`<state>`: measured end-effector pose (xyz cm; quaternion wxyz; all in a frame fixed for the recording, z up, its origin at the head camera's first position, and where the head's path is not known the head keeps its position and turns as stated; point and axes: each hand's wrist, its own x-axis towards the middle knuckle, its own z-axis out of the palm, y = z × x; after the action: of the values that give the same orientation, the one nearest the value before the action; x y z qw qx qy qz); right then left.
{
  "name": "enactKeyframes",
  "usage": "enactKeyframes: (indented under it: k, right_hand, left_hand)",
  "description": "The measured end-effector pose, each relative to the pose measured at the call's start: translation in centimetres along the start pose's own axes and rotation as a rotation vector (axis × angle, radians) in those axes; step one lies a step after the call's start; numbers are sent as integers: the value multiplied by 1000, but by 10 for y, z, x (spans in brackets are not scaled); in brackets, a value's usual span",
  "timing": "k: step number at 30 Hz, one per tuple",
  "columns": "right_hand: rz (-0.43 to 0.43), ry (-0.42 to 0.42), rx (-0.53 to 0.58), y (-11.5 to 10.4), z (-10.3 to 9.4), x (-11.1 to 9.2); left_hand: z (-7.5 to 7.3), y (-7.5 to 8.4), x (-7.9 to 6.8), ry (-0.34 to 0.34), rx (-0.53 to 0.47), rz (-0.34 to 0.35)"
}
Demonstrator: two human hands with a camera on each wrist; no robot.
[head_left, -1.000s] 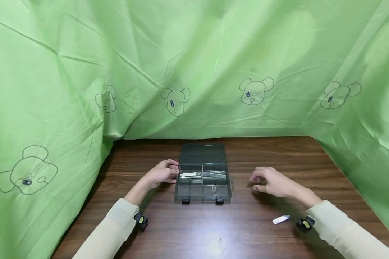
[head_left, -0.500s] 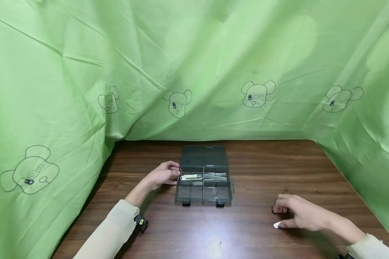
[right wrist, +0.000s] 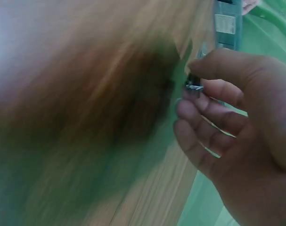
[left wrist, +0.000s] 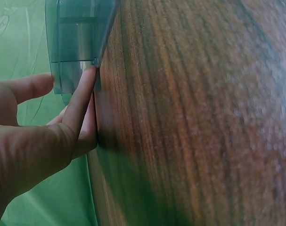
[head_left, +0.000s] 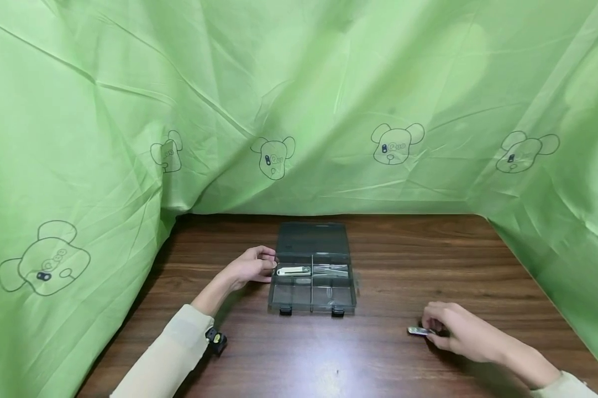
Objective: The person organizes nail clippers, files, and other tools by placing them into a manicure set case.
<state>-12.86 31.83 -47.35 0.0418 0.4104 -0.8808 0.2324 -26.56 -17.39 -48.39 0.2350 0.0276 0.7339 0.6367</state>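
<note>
In the head view my right hand (head_left: pixel 470 334) pinches a small silver nail clipper (head_left: pixel 416 331) between thumb and fingers, low over the table at the right. Up close in the right wrist view, the nail clipper (right wrist: pixel 194 85) shows its metal end at the fingertips. My left hand (head_left: pixel 250 268) touches the left side of a dark see-through plastic box (head_left: pixel 311 305) with fairly straight fingers. The left wrist view has those fingers (left wrist: pixel 81 101) against the box wall (left wrist: pixel 79 40). A pale, long clipper-like piece (head_left: pixel 293 271) occupies the box's back left compartment.
Thin clear sticks (head_left: pixel 330 270) lie in the back right compartment. The box lid (head_left: pixel 313 237) is folded back, away from me, and two black latches (head_left: pixel 337 313) face the near side. Green cloth (head_left: pixel 329 166) hangs around the wooden table (head_left: pixel 388 249).
My right hand has moved right and nearer from beside the box and picked up the nail clipper that was lying on the table. My left hand stays at the box's side.
</note>
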Motion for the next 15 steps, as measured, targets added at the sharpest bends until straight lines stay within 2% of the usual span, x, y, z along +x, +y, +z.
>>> enactKeyframes:
  k: [4, 8, 15]
  right_hand:
    - [4, 56, 60, -1, 5, 32]
    - [24, 92, 90, -13, 13, 68]
    - [-61, 148, 110, -40, 34, 132]
  left_hand:
    - [0, -1, 0, 19, -8, -7]
    - [2, -1, 0, 21, 0, 0]
    - [3, 1, 0, 35, 7, -4]
